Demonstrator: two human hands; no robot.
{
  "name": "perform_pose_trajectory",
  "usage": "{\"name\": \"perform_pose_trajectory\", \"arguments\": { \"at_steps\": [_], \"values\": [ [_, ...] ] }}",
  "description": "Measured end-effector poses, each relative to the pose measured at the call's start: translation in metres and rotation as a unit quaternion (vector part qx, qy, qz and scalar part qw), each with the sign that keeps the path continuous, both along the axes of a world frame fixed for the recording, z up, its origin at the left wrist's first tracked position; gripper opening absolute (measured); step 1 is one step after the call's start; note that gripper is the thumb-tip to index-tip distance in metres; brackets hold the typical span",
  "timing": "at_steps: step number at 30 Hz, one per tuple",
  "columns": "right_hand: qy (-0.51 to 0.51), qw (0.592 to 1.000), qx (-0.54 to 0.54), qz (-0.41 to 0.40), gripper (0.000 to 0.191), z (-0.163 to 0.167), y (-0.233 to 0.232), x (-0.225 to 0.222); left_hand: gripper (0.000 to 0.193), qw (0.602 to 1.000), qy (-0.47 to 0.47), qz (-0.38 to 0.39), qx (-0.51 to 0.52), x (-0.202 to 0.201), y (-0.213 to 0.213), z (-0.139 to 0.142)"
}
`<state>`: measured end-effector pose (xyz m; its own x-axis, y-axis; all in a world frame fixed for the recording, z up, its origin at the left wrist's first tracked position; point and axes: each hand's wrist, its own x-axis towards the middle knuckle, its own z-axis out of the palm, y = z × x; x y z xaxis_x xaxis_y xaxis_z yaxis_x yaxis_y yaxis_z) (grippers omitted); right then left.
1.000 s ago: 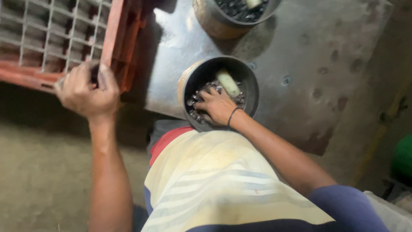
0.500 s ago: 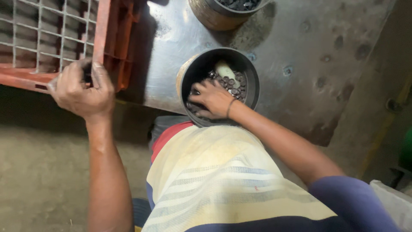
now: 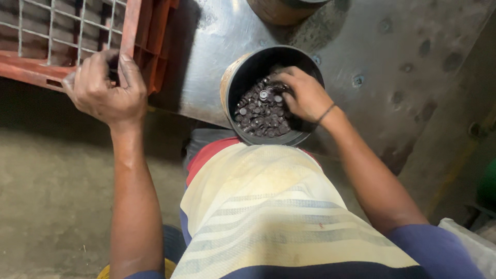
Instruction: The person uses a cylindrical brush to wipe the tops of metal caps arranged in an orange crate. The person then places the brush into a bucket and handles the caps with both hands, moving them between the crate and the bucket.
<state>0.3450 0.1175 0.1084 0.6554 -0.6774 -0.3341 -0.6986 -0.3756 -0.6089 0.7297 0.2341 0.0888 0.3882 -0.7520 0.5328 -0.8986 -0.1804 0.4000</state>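
Fingers (image 3: 289, 82) of the right hand (image 3: 306, 95) are curled down into the heap of small dark round caps (image 3: 258, 111), closing over a few of them, though whether any are truly pinched I cannot tell from here. A moment ago that hand lay nearer the front of the heap; now it has shifted toward the far right side of the black tin (image 3: 235, 77), and the pale stick-like piece that showed among the caps is no longer visible, perhaps hidden under the palm. The hand looks to be raking through and gathering. Off to the left of those fingers, well apart, the left hand (image 3: 103, 88) stays wrapped tight around the corner rim of the red crate (image 3: 139, 31), thumb over the edge, just as before. Under the tin lies the scuffed metal counter (image 3: 206, 57), and beyond the fingers the bottom of a second tin (image 3: 279, 10) shows at the far edge.
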Motion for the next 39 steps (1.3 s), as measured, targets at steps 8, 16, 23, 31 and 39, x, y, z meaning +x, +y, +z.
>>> {"name": "perform_pose_trajectory", "arguments": {
  "at_steps": [8, 16, 23, 31, 39],
  "values": [
    [0.107, 0.972, -0.019, 0.206, 0.048, -0.043, 0.046, 0.067, 0.01, 1.0, -0.002, -0.013, 0.012, -0.005, 0.001, 0.015],
    [0.11, 0.987, -0.011, 0.119, 0.042, -0.01, 0.013, 0.002, 0.01, 0.904, 0.414, -0.085, -0.068, -0.066, 0.005, 0.072],
    [-0.049, 0.982, 0.171, -0.067, 0.046, 0.039, 0.007, -0.033, 0.047, 0.8, 0.32, -0.358, 0.361, -0.164, -0.005, 0.04],
    [0.218, 0.975, -0.004, -0.037, 0.082, 0.012, 0.056, -0.003, 0.076, 0.766, 0.094, -0.327, 0.546, -0.225, -0.043, -0.063],
    [0.051, 0.989, 0.11, -0.079, 0.086, -0.042, 0.053, 0.001, 0.112, 0.721, 0.246, -0.354, 0.543, -0.224, -0.055, -0.087]
  ]
}}
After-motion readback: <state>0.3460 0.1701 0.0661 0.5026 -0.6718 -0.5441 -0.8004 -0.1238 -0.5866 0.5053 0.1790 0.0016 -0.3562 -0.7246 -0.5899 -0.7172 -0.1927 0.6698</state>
